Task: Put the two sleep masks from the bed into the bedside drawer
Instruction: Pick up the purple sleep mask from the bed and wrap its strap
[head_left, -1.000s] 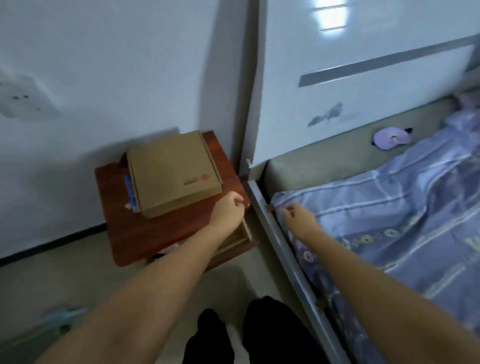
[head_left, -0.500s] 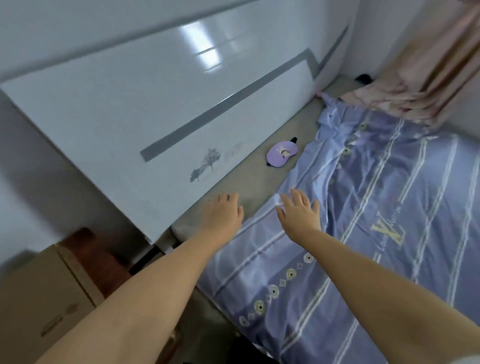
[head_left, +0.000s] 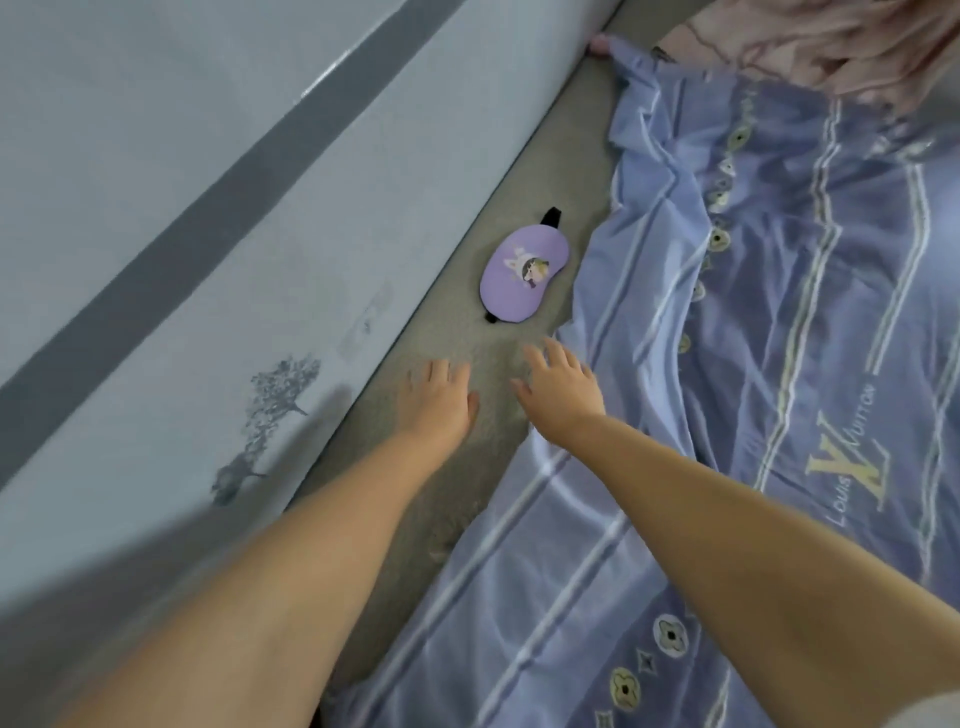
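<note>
A purple sleep mask with a cartoon print and a black strap lies flat on the grey mattress strip between the headboard and the quilt. My left hand hovers over the mattress a little short of the mask, fingers spread, holding nothing. Just to its right my right hand is also open, fingers pointing at the mask, at the quilt's edge. Only one mask is in view. The bedside drawer is out of frame.
A glossy white headboard with a grey stripe runs along the left. A lilac striped quilt covers the right of the bed. Pink fabric is bunched at the far top right.
My view has swung from the bedside table onto the bed. Both hands left the drawer area and reached forward along the mattress, closing in on the purple mask.
</note>
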